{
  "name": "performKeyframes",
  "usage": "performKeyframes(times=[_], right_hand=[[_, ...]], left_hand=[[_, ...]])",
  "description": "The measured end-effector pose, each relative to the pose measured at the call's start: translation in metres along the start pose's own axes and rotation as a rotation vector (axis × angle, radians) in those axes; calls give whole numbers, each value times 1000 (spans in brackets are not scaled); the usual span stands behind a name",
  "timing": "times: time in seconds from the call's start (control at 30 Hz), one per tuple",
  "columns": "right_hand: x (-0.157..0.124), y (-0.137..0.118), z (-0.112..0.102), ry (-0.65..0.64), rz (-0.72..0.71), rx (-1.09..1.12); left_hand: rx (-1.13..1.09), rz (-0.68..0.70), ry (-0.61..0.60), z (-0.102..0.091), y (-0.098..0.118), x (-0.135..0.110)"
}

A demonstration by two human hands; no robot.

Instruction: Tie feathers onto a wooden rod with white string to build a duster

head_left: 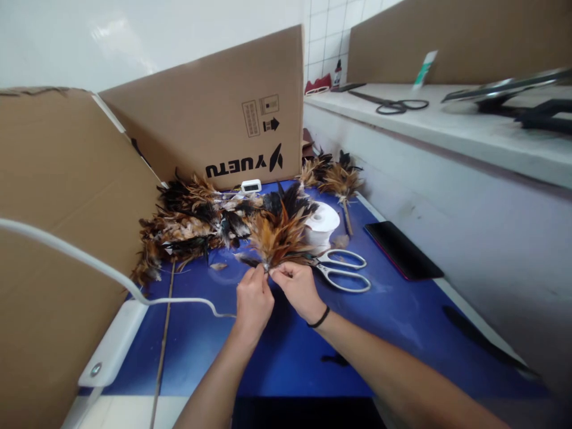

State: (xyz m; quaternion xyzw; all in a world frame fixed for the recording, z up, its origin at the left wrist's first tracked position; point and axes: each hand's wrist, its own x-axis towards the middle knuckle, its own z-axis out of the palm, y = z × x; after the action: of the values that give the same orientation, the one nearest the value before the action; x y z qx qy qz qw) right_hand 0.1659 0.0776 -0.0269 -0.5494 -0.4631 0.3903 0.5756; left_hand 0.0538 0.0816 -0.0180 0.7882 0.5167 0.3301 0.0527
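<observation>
My left hand (254, 298) is closed around the base of a bundle of brown and black feathers (276, 233), which fans out away from me. My right hand (298, 287), with a black band on the wrist, pinches at the same base, its fingertips touching the left ones. Whatever fine material lies between the right fingertips is too small to make out. Just right of the bundle lie scissors (346, 270) with silver handles, their blades partly hidden under the feathers. A white spool (322, 225) stands behind the scissors.
A long heap of feathers (192, 223) lies at the back left. More feathers on a stick (343, 185) rest at the back right, and a black phone (403, 249) lies at the right edge. Cardboard (201, 107) walls the back. A white cable (89, 259) crosses the left.
</observation>
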Motion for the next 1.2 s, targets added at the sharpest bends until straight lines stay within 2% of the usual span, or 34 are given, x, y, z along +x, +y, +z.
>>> performKeyframes(times=[0.2,0.33,0.47,0.57,0.67,0.73,0.8,0.87,1.03,1.2], right_hand=[[0,0,5,8,16,55],[2,2,8,45,90,150],[1,0,6,60,123,193],[1,-2,4,63,125,218],[1,-3,2,49,111,241],[0,-4,1,22,106,248],[0,-4,0,-19,109,260],[0,-4,-2,-69,94,250],[3,-1,-5,-83,-3,87],[5,1,-3,-115,-39,91]], left_hand=[[264,5,38,7,1,-9],[215,-8,72,6,5,-13],[-50,-104,70,-4,13,-14],[-354,-293,13,-11,18,-11],[-795,-557,-93,-15,19,-5],[-1065,-716,-207,-17,18,0],[-1235,-787,-339,-19,17,4],[-1319,-776,-427,-23,16,7],[-1328,-706,-493,-29,13,9],[-1213,-659,-421,-29,9,9]])
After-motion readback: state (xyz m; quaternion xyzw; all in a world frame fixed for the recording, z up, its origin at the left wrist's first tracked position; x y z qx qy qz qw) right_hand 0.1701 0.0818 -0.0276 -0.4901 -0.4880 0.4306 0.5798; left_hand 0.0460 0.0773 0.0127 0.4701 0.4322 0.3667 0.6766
